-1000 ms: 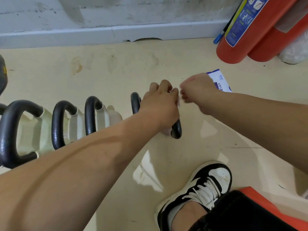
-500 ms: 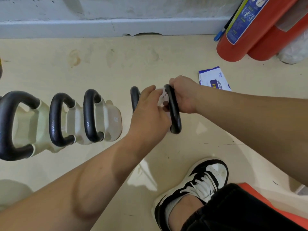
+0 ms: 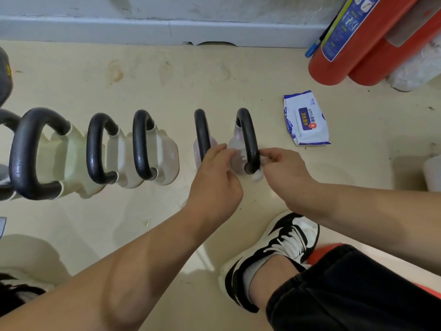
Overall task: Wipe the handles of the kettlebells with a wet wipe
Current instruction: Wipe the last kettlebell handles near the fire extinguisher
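Pale, glossy floor [image 3: 358, 163] is stretching out below us, with one black-and-white shoe [image 3: 281, 247] sitting nearest. Just beyond it our left hand [image 3: 214, 180] and right hand [image 3: 284, 173] are meeting at the rightmost handle [image 3: 248, 137]. Each hand is pinching an end of the wipe [image 3: 257, 175] between thumb and fingertips, with the other fingers curling loosely. The wipe is wrapping the near end of that black loop, just above where it is joining its pale body. We are judging the wipe as thin, limp and damp, likely to bunch or tear if tugged hard, so it is best held by its two ends and drawn back and forth. The handle is looking like stiff, smooth coated metal, probably slick once wet. The weight under it is probably heavy enough to resist the pulling, though it is among the smallest in the row. Counting the kettlebells [image 3: 167, 154], we are seeing five whole handles in a line, plus part of a sixth being cut off at the left edge. Farther off, one pack [image 3: 305, 118] of wipes is lying on the floor, well apart from the row, and two red extinguishers [image 3: 362, 44] are standing by the wall [image 3: 167, 29]
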Motion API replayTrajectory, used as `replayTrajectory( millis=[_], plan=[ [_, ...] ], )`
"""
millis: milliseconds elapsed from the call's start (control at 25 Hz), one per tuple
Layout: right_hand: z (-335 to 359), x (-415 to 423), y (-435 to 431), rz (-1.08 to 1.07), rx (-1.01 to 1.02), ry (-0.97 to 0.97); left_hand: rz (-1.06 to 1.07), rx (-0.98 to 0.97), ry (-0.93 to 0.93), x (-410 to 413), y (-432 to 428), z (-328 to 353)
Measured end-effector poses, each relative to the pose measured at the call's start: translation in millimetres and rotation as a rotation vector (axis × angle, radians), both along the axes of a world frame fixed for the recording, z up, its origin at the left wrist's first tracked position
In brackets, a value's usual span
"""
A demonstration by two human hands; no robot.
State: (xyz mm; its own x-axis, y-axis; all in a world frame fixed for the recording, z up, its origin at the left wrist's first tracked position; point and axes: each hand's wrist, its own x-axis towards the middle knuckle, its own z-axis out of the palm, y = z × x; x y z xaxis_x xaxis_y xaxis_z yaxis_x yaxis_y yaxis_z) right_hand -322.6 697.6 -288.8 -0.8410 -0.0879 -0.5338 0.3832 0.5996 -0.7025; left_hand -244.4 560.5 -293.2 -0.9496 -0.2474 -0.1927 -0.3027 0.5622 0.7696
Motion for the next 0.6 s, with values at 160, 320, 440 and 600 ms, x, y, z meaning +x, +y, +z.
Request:
replayTrajectory(
  millis=[160, 320, 440, 600],
  plan=[
    [31, -26, 0, -0.083, -0.106, -0.002, 0.13, 0.193, -0.114, 0, -3, 14],
    [41, -44, -10, 0.271, -0.243, -0.258, 0.302, 0.831, -0.256, -23, -2, 28],
    [41, -60, -9, 0.401, -0.143, -0.216, 0.378, 0.689, -0.274, -33, -4, 29],
    [29, -99, 3, 0.318, 0.097, -0.031, 0.4, 0.124, -0.123, -69, -17, 26]
  ],
)
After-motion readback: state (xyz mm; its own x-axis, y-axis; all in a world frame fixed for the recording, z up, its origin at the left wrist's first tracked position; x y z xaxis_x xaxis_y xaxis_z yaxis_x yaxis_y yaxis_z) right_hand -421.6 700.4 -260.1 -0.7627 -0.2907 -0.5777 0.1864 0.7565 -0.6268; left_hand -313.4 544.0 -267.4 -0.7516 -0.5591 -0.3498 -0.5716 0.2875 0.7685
